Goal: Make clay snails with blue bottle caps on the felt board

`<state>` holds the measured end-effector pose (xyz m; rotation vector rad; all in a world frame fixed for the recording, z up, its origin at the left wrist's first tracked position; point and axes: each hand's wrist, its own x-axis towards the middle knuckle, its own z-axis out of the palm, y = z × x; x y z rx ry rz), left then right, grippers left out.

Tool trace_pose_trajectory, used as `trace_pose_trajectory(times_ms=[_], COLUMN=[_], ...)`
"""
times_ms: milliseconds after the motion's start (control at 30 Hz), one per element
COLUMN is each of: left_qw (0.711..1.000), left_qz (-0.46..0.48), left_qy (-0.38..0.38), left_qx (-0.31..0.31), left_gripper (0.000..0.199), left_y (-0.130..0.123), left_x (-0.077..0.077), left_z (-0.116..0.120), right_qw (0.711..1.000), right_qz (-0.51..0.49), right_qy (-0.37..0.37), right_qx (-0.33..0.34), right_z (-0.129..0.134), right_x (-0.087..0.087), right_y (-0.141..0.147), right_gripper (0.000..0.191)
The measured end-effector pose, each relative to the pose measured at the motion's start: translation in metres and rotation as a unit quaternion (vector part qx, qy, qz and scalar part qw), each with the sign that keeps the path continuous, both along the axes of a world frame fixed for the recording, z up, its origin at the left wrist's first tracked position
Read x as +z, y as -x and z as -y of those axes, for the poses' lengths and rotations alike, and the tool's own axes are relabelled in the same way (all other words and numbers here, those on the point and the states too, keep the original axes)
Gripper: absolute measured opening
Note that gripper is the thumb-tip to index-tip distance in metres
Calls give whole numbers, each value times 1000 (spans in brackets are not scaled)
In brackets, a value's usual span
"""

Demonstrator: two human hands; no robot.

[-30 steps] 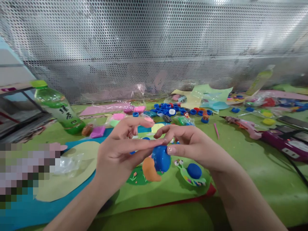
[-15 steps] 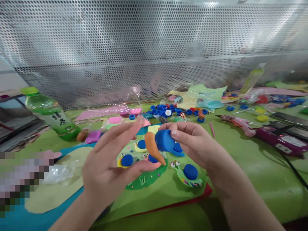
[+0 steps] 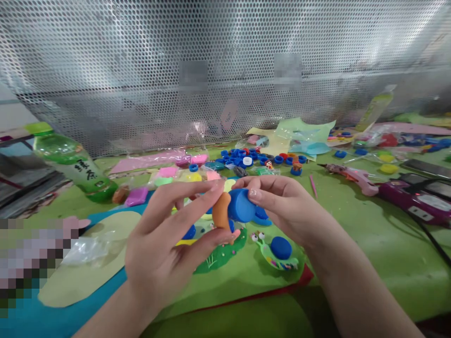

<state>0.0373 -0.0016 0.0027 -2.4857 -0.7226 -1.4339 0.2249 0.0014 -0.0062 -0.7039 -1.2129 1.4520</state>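
The left hand [image 3: 165,237] pinches orange clay [image 3: 221,211] — touching a blue cap [image 3: 243,207]. The right hand [image 3: 287,204] holds the blue cap.

Left hand [image 3: 160,239], orange clay [image 3: 220,213], cap [image 3: 242,206], right hand [image 3: 291,204]

Says 绿茶 (green tea) on the label [image 3: 83,180] of the green-capped bottle [image 3: 72,159] at left. Too blurry to read on the far bottle [image 3: 376,109] at right.

Place: craft workspace | Signs: cut paper [image 3: 286,126], glue gun [image 3: 361,180] (pink-handled), piled bottle caps [image 3: 241,157]
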Motion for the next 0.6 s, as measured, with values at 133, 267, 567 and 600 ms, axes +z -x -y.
trace_pose_trajectory(times_ms=[133,267,567,600], left_qw=[1000,1000,969,974], left_qz=[-5,-7,130,92], left_qy=[7,13,207,209], left_qx=[-5,-6,-16,-9], left_gripper=[46,44,21,25], left_y=[0,1,1,0], left_x=[-1,0,-8,-8], left_z=[-2,0,4,5], right_qw=[1000,1000,1000,1000], right_qz=[13,18,21,24], right_qy=[-12,-14,-1,-5], right_qx=[-6,-12,-18,-18], right_z=[-1,-2,-1,-1], right_x=[-1,-1,0,0], right_y=[0,-1,0,0], right_gripper=[23,23,24,24])
